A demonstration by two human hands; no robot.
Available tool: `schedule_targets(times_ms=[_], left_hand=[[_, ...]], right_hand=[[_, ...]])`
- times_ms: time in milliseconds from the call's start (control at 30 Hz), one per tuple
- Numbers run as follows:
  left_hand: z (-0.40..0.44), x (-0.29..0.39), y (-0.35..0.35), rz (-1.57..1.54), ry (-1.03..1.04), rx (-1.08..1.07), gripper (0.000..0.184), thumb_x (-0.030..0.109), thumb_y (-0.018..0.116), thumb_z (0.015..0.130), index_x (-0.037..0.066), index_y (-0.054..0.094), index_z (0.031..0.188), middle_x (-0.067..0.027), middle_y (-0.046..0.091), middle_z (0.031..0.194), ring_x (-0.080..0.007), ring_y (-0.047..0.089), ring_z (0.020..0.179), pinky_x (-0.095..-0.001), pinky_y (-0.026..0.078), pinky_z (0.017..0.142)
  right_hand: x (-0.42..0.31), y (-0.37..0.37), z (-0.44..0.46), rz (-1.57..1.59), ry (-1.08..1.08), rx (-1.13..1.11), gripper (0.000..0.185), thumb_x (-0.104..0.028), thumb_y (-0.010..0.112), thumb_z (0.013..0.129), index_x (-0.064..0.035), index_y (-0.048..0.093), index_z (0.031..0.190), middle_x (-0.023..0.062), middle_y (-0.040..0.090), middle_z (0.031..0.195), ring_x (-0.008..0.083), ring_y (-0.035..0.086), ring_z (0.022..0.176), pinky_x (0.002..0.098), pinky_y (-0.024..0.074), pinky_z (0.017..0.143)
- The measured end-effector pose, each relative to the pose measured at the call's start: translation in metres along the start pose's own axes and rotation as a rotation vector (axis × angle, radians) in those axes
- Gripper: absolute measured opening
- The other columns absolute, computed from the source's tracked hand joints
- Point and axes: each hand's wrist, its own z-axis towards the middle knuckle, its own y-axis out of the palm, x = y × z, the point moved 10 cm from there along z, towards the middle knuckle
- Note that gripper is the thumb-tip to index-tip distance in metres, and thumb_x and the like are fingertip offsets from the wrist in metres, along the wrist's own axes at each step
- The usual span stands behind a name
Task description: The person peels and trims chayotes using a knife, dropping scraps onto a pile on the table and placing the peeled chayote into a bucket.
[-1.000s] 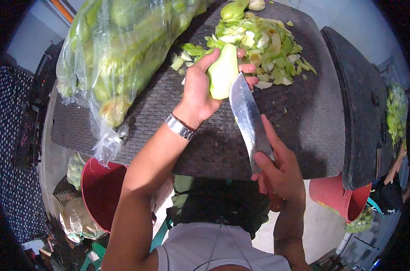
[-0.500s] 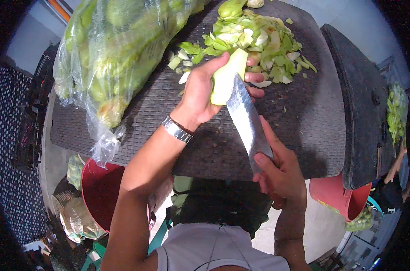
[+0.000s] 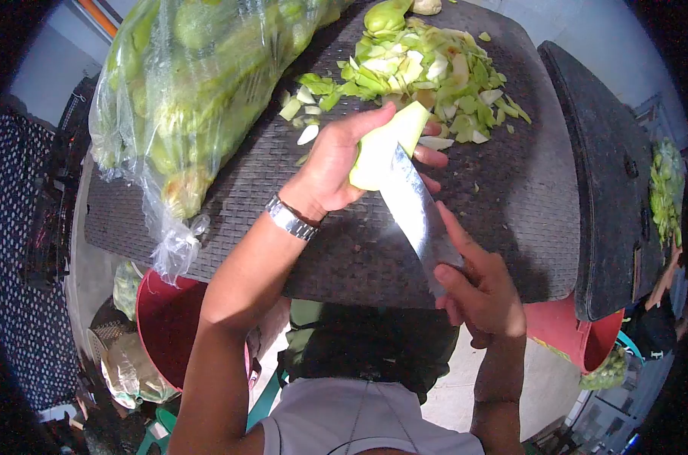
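My left hand (image 3: 332, 163) is closed around a peeled, pale green chayote (image 3: 374, 161), with a metal watch on its wrist. In my right hand (image 3: 482, 294) is a broad-bladed knife (image 3: 416, 212), whose handle is hidden by my fingers. Its blade points up and left, with the tip lying over the face of the chayote. Just beyond my left hand, a heap of green and white peelings (image 3: 450, 76) covers part of the dark woven tabletop (image 3: 344, 258). A whole green chayote (image 3: 388, 17) lies behind the heap.
A large clear plastic bag of green chayotes (image 3: 207, 91) takes up the table's left side, its knotted end towards me. Red tubs stand below, one at the left (image 3: 169, 326) and one at the right (image 3: 579, 334). A dark chair back (image 3: 605, 174) borders the right edge.
Both hands have moved slightly down and to the right, carrying the chayote and the knife. The chayote is tilted a little more to the right. The bag and peelings look unchanged.
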Motion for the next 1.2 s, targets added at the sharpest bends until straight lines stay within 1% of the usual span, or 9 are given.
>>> schedule_targets(times_ms=[100,300,400,600,800,1000,1033,1100,1200], left_hand=[[0.000,0.000,-0.003,0.080,-0.028,0.014,0.067,0.046,0.035,0.109,-0.012,0.047,0.142,-0.0334,0.067,0.120,-0.0418,0.072,0.103,-0.0470,0.057,0.094],[0.000,0.000,-0.003,0.045,-0.054,-0.027,0.064,0.044,0.041,0.109,-0.013,0.051,0.137,-0.0321,0.068,0.119,-0.0355,0.072,0.104,-0.0417,0.057,0.095],[0.004,-0.005,-0.014,0.003,-0.039,0.051,0.062,0.043,0.045,0.108,-0.012,0.052,0.134,-0.0315,0.069,0.117,-0.0342,0.072,0.105,-0.0405,0.057,0.095],[0.007,-0.011,-0.020,-0.088,-0.075,0.029,0.060,0.041,0.049,0.106,-0.012,0.053,0.133,-0.0303,0.069,0.115,-0.0345,0.073,0.102,-0.0408,0.059,0.093],[0.004,-0.011,-0.020,-0.027,-0.109,0.068,0.058,0.039,0.048,0.105,-0.013,0.054,0.131,-0.0327,0.069,0.113,-0.0385,0.074,0.099,-0.0460,0.063,0.083],[-0.007,0.009,-0.021,0.008,-0.134,-0.058,0.060,0.043,0.047,0.105,-0.010,0.055,0.132,-0.0284,0.070,0.110,-0.0438,0.074,0.097,-0.0480,0.066,0.070],[-0.009,0.015,-0.014,-0.048,-0.140,-0.126,0.062,0.045,0.044,0.106,-0.009,0.054,0.134,-0.0275,0.070,0.109,-0.0440,0.073,0.095,-0.0473,0.066,0.071],[-0.004,0.030,-0.025,-0.101,0.035,0.001,0.061,0.045,0.040,0.107,-0.008,0.054,0.134,-0.0231,0.070,0.109,-0.0398,0.073,0.089,-0.0468,0.064,0.075],[-0.001,0.037,-0.053,-0.232,0.302,0.245,0.057,0.046,0.038,0.108,-0.004,0.058,0.126,-0.0194,0.068,0.109,-0.0367,0.069,0.094,-0.0510,0.060,0.086]], right_hand=[[-0.002,-0.005,0.000,-0.049,-0.011,-0.026,0.068,-0.015,0.061,0.099,-0.0263,0.036,0.162,0.0035,0.066,0.071,0.0099,0.057,0.053,0.0287,0.0494,0.051],[0.006,-0.012,0.002,0.052,0.086,-0.071,0.071,-0.015,0.064,0.095,-0.0266,0.039,0.160,0.0010,0.065,0.072,0.0085,0.055,0.052,0.0272,0.0463,0.049],[0.008,-0.013,0.000,0.083,0.090,-0.046,0.071,-0.014,0.065,0.094,-0.0268,0.041,0.160,-0.0006,0.065,0.075,0.0078,0.054,0.052,0.0255,0.0443,0.048],[0.002,-0.012,-0.005,0.197,0.089,-0.035,0.072,-0.010,0.065,0.093,-0.0217,0.041,0.160,-0.0006,0.065,0.078,0.0072,0.051,0.053,0.0242,0.0403,0.046],[-0.002,-0.015,-0.010,0.167,0.063,-0.054,0.072,-0.007,0.064,0.093,-0.0183,0.040,0.160,0.0017,0.068,0.083,0.0077,0.048,0.050,0.0244,0.0390,0.045],[-0.011,-0.035,-0.025,0.156,0.070,-0.065,0.074,-0.004,0.064,0.091,-0.0166,0.040,0.160,0.0059,0.072,0.086,0.0076,0.047,0.046,0.0241,0.0380,0.043],[-0.014,-0.040,-0.027,0.195,0.031,-0.051,0.073,-0.005,0.064,0.091,-0.0157,0.041,0.159,0.0077,0.072,0.089,0.0091,0.051,0.049,0.0253,0.0414,0.046],[-0.018,-0.048,-0.034,0.272,-0.044,-0.019,0.069,-0.007,0.065,0.092,-0.0141,0.044,0.158,0.0114,0.073,0.095,0.0122,0.058,0.057,0.0279,0.0482,0.053],[-0.031,-0.035,-0.023,-0.253,-0.308,0.149,0.061,-0.013,0.065,0.095,-0.0158,0.050,0.154,0.0161,0.068,0.109,0.0226,0.065,0.077,0.0347,0.0542,0.071]])
